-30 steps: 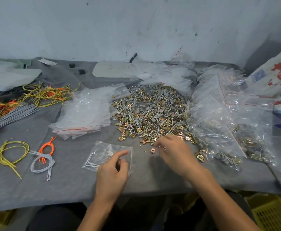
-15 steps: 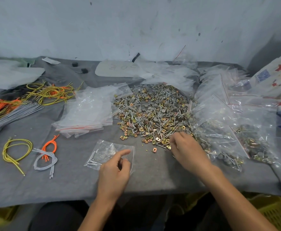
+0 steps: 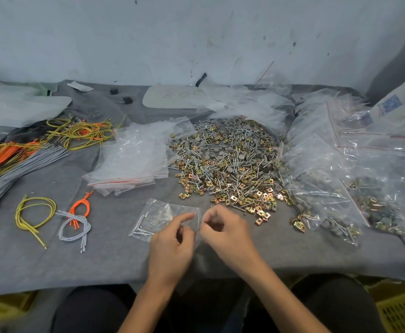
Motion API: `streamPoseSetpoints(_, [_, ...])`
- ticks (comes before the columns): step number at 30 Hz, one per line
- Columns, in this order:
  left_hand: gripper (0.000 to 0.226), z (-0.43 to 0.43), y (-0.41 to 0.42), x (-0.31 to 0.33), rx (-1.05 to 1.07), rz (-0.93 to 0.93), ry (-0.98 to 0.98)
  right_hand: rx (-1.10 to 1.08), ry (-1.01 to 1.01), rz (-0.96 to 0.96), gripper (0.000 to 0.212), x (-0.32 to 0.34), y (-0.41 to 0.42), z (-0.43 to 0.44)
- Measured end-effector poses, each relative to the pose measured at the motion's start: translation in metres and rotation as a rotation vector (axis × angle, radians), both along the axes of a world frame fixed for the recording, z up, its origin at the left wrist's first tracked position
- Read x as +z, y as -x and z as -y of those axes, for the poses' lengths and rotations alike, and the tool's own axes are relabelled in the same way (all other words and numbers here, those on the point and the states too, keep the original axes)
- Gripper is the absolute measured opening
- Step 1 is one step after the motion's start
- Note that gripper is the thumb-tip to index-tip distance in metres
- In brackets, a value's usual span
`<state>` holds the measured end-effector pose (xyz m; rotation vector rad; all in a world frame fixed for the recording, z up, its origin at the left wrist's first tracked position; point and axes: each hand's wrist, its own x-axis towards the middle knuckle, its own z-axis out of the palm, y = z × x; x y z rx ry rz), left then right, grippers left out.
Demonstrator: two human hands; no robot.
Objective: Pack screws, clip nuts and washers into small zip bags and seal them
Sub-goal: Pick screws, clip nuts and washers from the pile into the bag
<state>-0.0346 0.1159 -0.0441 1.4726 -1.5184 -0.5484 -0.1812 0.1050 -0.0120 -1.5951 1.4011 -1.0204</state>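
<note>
A small clear zip bag [image 3: 159, 218] with a few screws inside lies on the grey cloth near the front edge. My left hand [image 3: 172, 246] pinches its right edge between thumb and forefinger. My right hand [image 3: 225, 231] is right beside it, fingers curled around small parts at the bag's mouth; what it holds is hidden by the fingers. Behind lies a big pile of screws, brass clip nuts and grey washers [image 3: 227, 164].
A stack of unfilled zip bags [image 3: 134, 159] lies left of the pile. Filled bags [image 3: 340, 183] are heaped on the right. Yellow, orange and grey wire loops [image 3: 52, 219] and wire bundles [image 3: 16, 164] lie at the left. Yellow crates [image 3: 398, 306] sit below the table.
My right hand has come back from the pile's front edge to the mouth of the bag. My left hand stays on the bag.
</note>
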Motion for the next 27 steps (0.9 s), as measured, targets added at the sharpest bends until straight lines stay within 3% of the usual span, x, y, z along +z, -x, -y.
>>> streamPoseSetpoints(4, [0.031,0.000,-0.002,-0.003,0.035,-0.004,-0.007,-0.022,0.022,-0.098,0.004,-0.011,-0.014,0.006])
streamPoseSetpoints(7, [0.031,-0.001,-0.001,-0.001,0.051,-0.027,0.022,0.021,0.083,-0.266,0.002,-0.015,-0.013,0.013])
streamPoseSetpoints(11, [0.031,-0.002,0.000,0.001,0.032,-0.051,0.040,0.067,0.276,-0.549,0.015,-0.016,-0.016,0.015])
streamPoseSetpoints(14, [0.031,-0.002,-0.001,-0.001,0.028,-0.045,0.031,-0.002,0.358,-0.577,0.016,-0.016,-0.016,0.012])
streamPoseSetpoints(18, [0.032,0.000,-0.001,-0.005,0.024,-0.052,0.024,-0.040,0.271,-0.468,0.015,-0.016,0.009,0.015])
streamPoseSetpoints(21, [0.033,0.000,0.000,-0.006,0.032,-0.054,0.021,-0.127,0.219,-0.587,0.003,-0.017,0.038,0.028])
streamPoseSetpoints(24, [0.034,0.000,-0.001,-0.006,0.029,-0.060,0.018,-0.136,0.106,-0.703,0.016,-0.016,0.052,0.038])
streamPoseSetpoints(27, [0.034,0.000,-0.001,-0.006,0.028,-0.059,0.011,-0.097,0.064,-0.700,0.013,-0.014,0.052,0.040])
